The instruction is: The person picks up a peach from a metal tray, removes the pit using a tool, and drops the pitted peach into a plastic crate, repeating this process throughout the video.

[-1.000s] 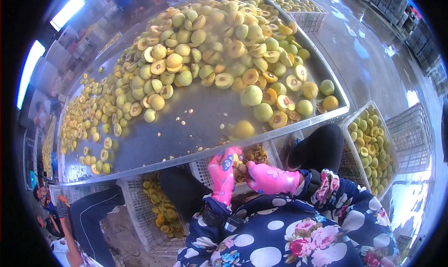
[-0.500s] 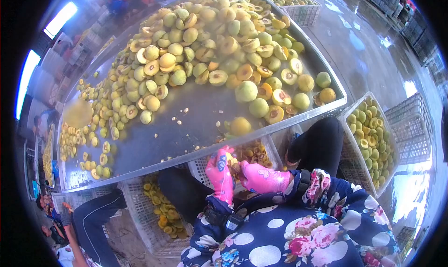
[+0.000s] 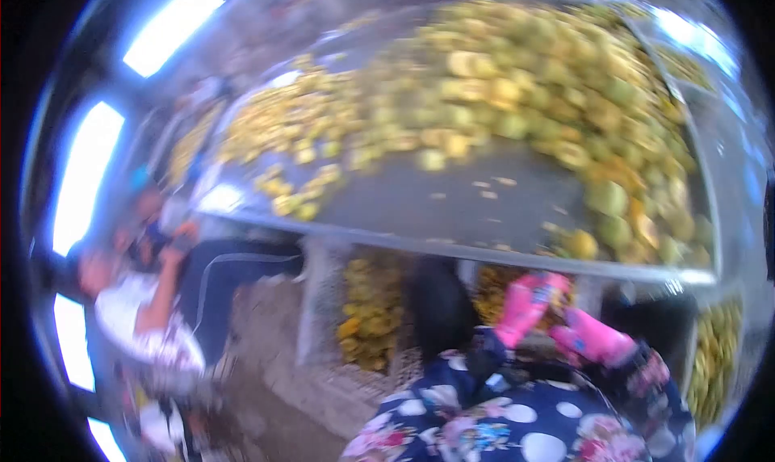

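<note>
My left hand [image 3: 526, 307], in a pink glove, is raised in front of my lap, with its fingers closed around what looks like a yellowish piece of fruit, blurred by motion. Close beside it on the right, my right hand [image 3: 595, 338], also gloved in pink, has its fingers bent toward the left hand; what they grip is too smeared to name. Behind my hands a crate [image 3: 469, 275] holds yellow-brown fruit pieces [image 3: 490, 294]. Above them runs the front edge of a metal table [image 3: 387, 203], heaped with green-yellow fruit [image 3: 508, 98], many pieces halved.
Left of my leg stands another crate [image 3: 316, 300] of yellow fruit pieces. More cut fruit [image 3: 714, 357] fills a crate at the right. A seated person [image 3: 153, 317] works at the table's left end. Small pale bits [image 3: 488, 194] lie on the tabletop.
My view has swung left, so the table and my hands appear farther right and the seated person shows more fully. Both hands remain close together near the table edge.
</note>
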`<state>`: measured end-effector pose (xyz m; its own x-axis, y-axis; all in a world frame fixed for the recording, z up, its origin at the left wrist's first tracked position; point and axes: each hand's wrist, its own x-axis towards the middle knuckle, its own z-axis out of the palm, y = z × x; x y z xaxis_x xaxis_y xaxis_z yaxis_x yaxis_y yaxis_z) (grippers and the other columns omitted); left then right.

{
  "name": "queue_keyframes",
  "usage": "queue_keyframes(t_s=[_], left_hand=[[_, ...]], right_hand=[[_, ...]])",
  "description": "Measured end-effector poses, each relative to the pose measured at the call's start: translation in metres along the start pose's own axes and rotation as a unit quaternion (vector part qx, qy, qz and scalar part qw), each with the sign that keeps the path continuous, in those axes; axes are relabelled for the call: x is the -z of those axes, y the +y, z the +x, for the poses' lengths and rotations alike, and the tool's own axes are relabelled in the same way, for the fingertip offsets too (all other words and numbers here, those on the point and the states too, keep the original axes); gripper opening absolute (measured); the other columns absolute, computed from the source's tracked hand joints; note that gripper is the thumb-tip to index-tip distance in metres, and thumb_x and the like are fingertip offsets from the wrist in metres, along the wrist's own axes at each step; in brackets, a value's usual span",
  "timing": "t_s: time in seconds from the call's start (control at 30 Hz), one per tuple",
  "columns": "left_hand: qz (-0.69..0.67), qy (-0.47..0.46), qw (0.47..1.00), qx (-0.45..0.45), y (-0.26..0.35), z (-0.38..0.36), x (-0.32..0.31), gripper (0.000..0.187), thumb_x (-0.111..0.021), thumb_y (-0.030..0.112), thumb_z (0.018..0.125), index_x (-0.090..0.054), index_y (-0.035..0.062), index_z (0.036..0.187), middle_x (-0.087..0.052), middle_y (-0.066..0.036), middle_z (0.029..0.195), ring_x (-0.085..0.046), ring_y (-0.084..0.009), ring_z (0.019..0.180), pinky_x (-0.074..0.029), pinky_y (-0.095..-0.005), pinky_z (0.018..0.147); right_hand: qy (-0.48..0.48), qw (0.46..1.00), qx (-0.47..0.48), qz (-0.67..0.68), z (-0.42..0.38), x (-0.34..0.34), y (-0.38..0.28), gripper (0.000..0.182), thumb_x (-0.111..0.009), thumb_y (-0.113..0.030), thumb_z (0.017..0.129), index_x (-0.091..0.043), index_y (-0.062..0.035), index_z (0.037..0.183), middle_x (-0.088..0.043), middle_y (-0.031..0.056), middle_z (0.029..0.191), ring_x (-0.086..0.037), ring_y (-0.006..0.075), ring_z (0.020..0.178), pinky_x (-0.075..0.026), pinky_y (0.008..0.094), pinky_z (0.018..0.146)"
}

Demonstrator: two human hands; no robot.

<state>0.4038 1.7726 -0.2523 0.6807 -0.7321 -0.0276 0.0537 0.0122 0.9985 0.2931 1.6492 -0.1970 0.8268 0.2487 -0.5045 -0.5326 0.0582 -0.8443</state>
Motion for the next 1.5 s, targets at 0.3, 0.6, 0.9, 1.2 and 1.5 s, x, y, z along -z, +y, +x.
queue_keyframes(t_s=[0.3,0.6,0.9,1.2,1.5], left_hand=[[-0.265,-0.001,0.953,0.147,-0.024,0.001,0.005,0.030,-0.059,0.020,0.087,-0.059,-0.0051,0.103,-0.064,-0.008,0.092,-0.061,-0.0130,0.084,-0.049,-0.0256,0.074],[-0.236,-0.009,0.959,0.153,-0.026,0.000,0.008,0.024,-0.060,0.017,0.087,-0.060,-0.0039,0.098,-0.064,-0.008,0.090,-0.061,-0.0126,0.082,-0.049,-0.0261,0.073],[0.020,-0.114,0.991,0.064,-0.025,-0.004,0.024,0.022,-0.057,0.019,0.086,-0.066,0.0009,0.095,-0.067,-0.008,0.089,-0.062,-0.0163,0.086,-0.046,-0.0311,0.080],[-0.160,-0.094,0.959,0.213,-0.018,-0.005,0.019,0.029,-0.051,0.021,0.092,-0.060,-0.0032,0.106,-0.065,-0.010,0.093,-0.060,-0.0162,0.089,-0.046,-0.0303,0.083],[-0.124,-0.108,0.963,0.214,-0.017,-0.004,0.019,0.030,-0.049,0.023,0.093,-0.059,-0.0024,0.105,-0.065,-0.011,0.093,-0.060,-0.0152,0.086,-0.047,-0.0279,0.080]], right_hand=[[0.005,0.989,-0.109,0.103,0.007,-0.003,-0.001,0.014,-0.054,-0.015,0.084,-0.045,-0.0041,0.085,-0.048,0.0036,0.060,-0.044,0.0113,0.043,-0.037,0.0248,0.038],[0.002,0.984,-0.118,0.132,0.009,-0.002,0.000,0.015,-0.054,-0.015,0.084,-0.049,-0.0004,0.085,-0.048,0.0027,0.058,-0.046,0.0116,0.043,-0.038,0.0249,0.039],[-0.040,0.990,-0.124,0.046,0.012,0.000,0.014,0.033,-0.051,-0.026,0.087,-0.047,-0.0084,0.059,-0.045,-0.0007,0.048,-0.045,0.0091,0.041,-0.034,0.0233,0.039],[-0.081,0.982,-0.128,0.110,0.012,0.013,0.019,0.023,-0.053,-0.024,0.087,-0.047,-0.0057,0.075,-0.045,-0.0033,0.057,-0.044,0.0047,0.042,-0.038,0.0196,0.034],[-0.076,0.980,-0.121,0.139,0.015,0.013,0.033,0.024,-0.053,-0.025,0.086,-0.048,-0.0047,0.075,-0.046,-0.0027,0.059,-0.045,0.0039,0.043,-0.038,0.0182,0.035]])
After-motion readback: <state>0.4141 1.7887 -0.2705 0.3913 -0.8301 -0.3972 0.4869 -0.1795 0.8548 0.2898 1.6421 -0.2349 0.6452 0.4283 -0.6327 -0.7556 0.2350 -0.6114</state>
